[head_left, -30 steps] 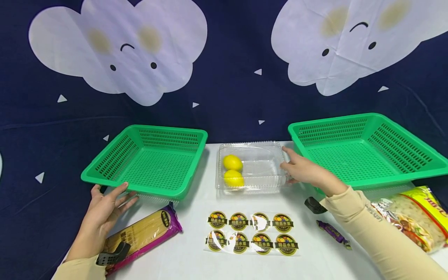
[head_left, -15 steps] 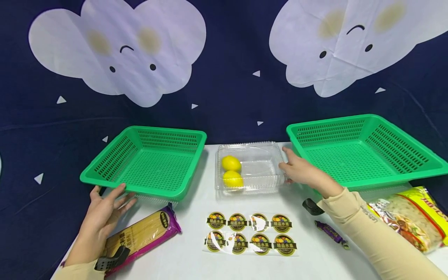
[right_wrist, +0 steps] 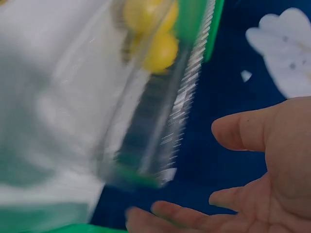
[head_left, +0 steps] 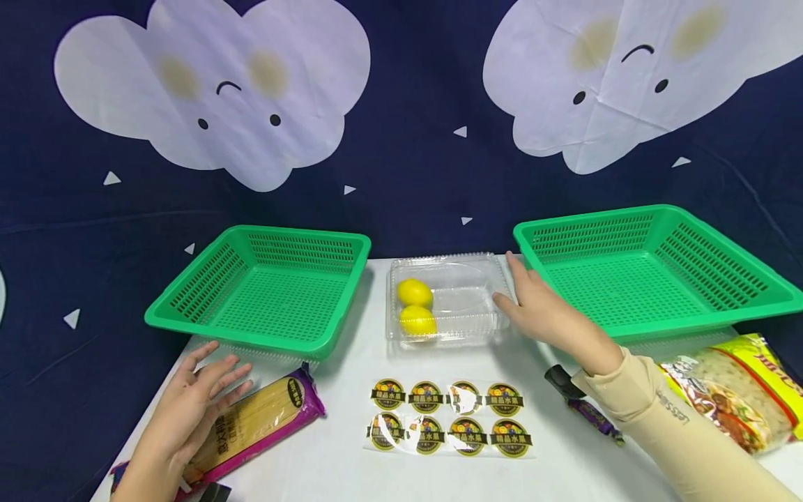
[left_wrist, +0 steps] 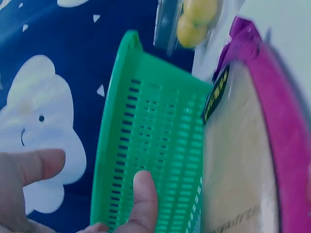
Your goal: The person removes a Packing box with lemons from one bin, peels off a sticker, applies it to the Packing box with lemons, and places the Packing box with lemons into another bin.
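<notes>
The clear, thin plastic clamshell box [head_left: 448, 298] holding two yellow lemons [head_left: 417, 307] looks light, flimsy and slippery, best gripped at its stiffer rim, where the right hand [head_left: 544, 311] rests with fingers spread, while the left hand [head_left: 191, 399] hovers empty and splayed over the purple-edged noodle packet [head_left: 263, 415].

The eight round stickers [head_left: 449, 417], lying on a sheet just in front of the clear box [head_left: 448, 296], each carry a black band with four yellow Chinese characters, reading 精品水果. The sleeve [head_left: 674, 411], right of the stickers, bears small grey letters that look like "LESSDM". The noodle pack [head_left: 257, 418], left of the stickers, has a dark oval label whose print is too small to read.
</notes>
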Demonstrator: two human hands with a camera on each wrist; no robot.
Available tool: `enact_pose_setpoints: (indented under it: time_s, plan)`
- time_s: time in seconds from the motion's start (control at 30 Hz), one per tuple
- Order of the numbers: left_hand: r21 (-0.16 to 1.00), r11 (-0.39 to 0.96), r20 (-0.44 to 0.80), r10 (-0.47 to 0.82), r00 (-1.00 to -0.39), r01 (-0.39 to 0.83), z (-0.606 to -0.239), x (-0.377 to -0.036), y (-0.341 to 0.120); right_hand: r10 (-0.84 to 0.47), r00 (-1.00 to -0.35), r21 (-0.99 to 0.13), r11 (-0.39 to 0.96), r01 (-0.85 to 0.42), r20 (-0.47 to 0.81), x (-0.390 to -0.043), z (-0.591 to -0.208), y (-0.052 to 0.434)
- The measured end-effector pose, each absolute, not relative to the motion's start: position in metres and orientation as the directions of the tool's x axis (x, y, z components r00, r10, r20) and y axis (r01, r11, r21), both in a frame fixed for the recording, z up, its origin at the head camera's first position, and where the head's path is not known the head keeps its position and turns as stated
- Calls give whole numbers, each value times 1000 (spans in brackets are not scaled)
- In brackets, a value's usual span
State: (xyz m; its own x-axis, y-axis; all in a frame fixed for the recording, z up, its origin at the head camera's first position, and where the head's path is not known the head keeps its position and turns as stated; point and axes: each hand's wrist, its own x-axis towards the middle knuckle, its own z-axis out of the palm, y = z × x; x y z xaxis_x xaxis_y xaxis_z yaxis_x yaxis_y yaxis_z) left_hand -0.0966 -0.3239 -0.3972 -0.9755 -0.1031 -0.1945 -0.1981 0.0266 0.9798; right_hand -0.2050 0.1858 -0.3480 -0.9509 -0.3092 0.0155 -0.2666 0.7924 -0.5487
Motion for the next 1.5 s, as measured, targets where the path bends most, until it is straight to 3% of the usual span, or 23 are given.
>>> enact_pose_setpoints:
  time_s: [0.2, 0.33, 0.57, 0.83, 1.07, 1.5]
  plan:
    - [982, 140, -123, -34, -992, -127, -397, -82, -291, -345, -908, -486, 768, -418, 236, -175, -340, 163]
    - [978, 148, -151, 18, -988, -147, -393, -76, -258, -418, -856, -434, 740, -515, 303, -157, -345, 145]
    - [968, 223, -152, 147, -977, -117, -401, -71, -212, -590, -779, -339, 704, -625, 211, -137, -367, 117]
    - [951, 299, -156, 230, -961, -82, -417, -70, -190, -664, -746, -439, 655, -614, 52, -134, -389, 99]
    - [932, 350, -176, 203, -963, -96, -424, -70, -180, -689, -724, -478, 632, -610, 14, -135, -402, 90]
    - [957, 230, -226, 213, -950, -177, -432, -75, -173, -715, -700, -473, 616, -630, 0, -138, -409, 85]
